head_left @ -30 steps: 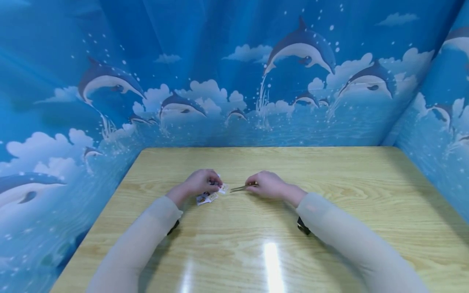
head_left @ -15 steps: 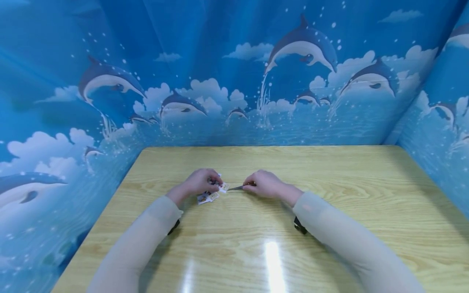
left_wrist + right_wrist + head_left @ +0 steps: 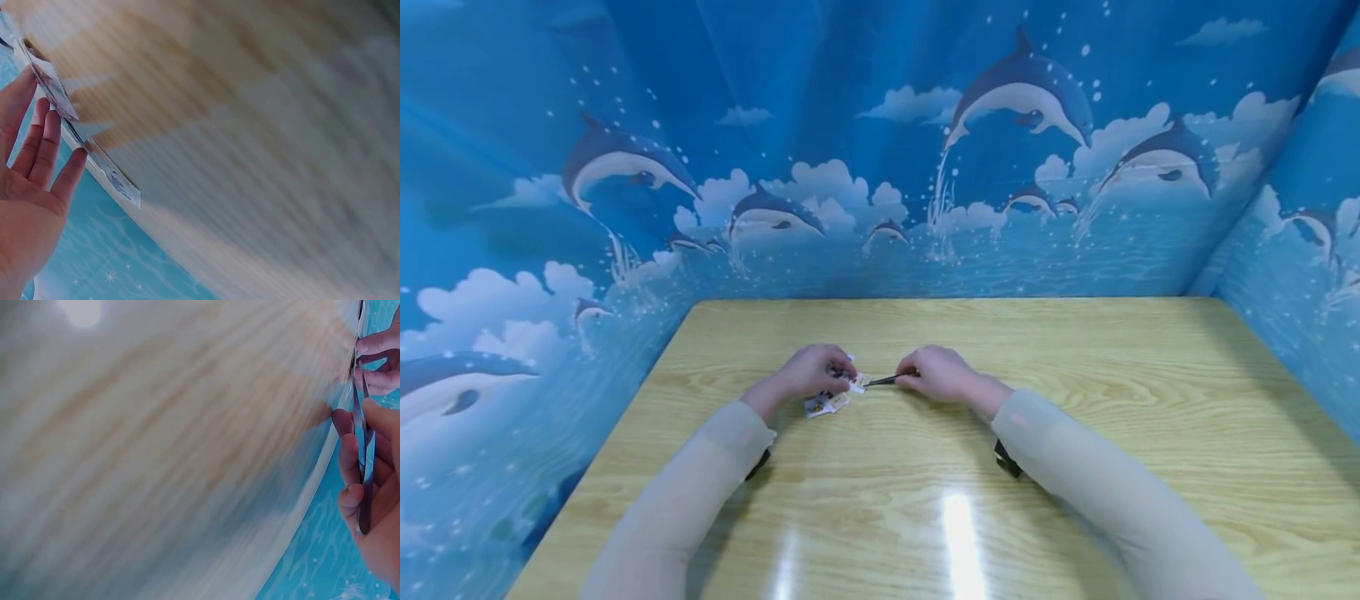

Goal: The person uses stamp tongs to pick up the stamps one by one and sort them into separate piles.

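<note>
Nearest, small printed cards lie on the table, left of its middle and toward its far edge, much as before. Just beyond, the left hand rests relaxed fingers on another card. The right hand, grasping tweezers, has shifted toward the table's left edge; the tips, earlier just short of that card, now meet its edge.

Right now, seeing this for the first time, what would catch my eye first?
The blue dolphin backdrop likely comes first, filling the head view's upper half behind the table. Below it, the right hand holds tweezers, pointing toward small printed cards at the left hand.
</note>
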Demonstrator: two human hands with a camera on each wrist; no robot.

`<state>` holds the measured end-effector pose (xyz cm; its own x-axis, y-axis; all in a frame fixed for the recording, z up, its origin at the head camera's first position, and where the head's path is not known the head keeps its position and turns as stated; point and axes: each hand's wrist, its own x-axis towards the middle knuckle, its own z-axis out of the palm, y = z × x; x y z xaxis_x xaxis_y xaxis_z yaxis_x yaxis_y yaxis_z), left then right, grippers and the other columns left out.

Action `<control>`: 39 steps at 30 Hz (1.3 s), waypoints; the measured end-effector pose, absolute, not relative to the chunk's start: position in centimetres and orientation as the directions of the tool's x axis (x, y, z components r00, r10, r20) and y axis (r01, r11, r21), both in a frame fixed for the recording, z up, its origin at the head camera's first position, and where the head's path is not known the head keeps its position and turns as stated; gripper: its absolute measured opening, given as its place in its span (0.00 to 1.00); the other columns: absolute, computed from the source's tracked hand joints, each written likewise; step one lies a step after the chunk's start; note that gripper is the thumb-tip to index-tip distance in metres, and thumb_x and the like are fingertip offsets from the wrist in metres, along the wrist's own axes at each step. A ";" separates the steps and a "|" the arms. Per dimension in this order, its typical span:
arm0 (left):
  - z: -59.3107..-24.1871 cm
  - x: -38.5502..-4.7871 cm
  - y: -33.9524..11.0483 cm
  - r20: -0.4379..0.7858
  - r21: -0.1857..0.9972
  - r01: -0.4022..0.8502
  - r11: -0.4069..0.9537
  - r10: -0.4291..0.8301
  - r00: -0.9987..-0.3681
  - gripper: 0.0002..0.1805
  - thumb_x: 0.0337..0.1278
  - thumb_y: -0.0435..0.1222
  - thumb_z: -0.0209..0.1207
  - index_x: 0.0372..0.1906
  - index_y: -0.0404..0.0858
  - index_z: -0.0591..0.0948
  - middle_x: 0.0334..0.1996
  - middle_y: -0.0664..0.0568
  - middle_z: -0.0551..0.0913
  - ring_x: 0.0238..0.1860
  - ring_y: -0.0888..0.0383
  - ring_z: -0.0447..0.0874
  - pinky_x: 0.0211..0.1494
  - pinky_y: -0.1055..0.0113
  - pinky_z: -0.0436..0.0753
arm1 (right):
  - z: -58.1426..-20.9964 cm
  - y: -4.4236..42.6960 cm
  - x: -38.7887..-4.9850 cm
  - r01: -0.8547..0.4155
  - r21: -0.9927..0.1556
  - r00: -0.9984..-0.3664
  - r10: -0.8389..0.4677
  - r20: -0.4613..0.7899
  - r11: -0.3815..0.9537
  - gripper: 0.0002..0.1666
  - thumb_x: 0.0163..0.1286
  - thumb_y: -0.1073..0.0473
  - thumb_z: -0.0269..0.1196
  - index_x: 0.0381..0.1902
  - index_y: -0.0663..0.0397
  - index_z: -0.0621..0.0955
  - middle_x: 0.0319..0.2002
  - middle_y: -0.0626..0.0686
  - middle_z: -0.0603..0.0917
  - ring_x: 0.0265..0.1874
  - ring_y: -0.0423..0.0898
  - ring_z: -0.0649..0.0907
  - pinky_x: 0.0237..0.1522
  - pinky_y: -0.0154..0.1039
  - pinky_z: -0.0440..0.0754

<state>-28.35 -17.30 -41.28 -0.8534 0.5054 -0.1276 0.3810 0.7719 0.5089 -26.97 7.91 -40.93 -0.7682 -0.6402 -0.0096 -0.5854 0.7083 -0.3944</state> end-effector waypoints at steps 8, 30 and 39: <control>-41.1 -28.1 -17.2 -0.121 0.509 0.387 0.769 0.509 -0.852 0.04 0.57 0.37 0.67 0.37 0.48 0.87 0.49 0.51 0.81 0.52 0.51 0.77 0.60 0.54 0.72 | -41.1 7.0 -27.0 -0.618 -0.329 -0.764 -0.644 0.036 0.715 0.09 0.70 0.55 0.62 0.40 0.51 0.87 0.37 0.49 0.87 0.39 0.48 0.84 0.46 0.48 0.79; -40.6 -28.1 -17.3 -0.108 0.492 0.400 0.774 0.510 -0.853 0.03 0.58 0.34 0.66 0.37 0.43 0.86 0.40 0.54 0.82 0.44 0.56 0.79 0.52 0.57 0.76 | -40.2 9.4 -26.6 -0.595 -0.311 -0.794 -0.603 0.082 0.741 0.07 0.68 0.56 0.63 0.36 0.48 0.88 0.30 0.44 0.86 0.27 0.41 0.79 0.35 0.42 0.77; -40.7 -28.1 -16.9 -0.144 0.457 0.376 0.806 0.484 -0.863 0.05 0.57 0.35 0.67 0.38 0.44 0.86 0.38 0.55 0.82 0.42 0.57 0.79 0.50 0.57 0.77 | -38.4 13.4 -26.0 -0.596 -0.324 -0.794 -0.601 0.096 0.735 0.09 0.70 0.59 0.62 0.43 0.53 0.88 0.40 0.51 0.87 0.33 0.43 0.84 0.36 0.43 0.80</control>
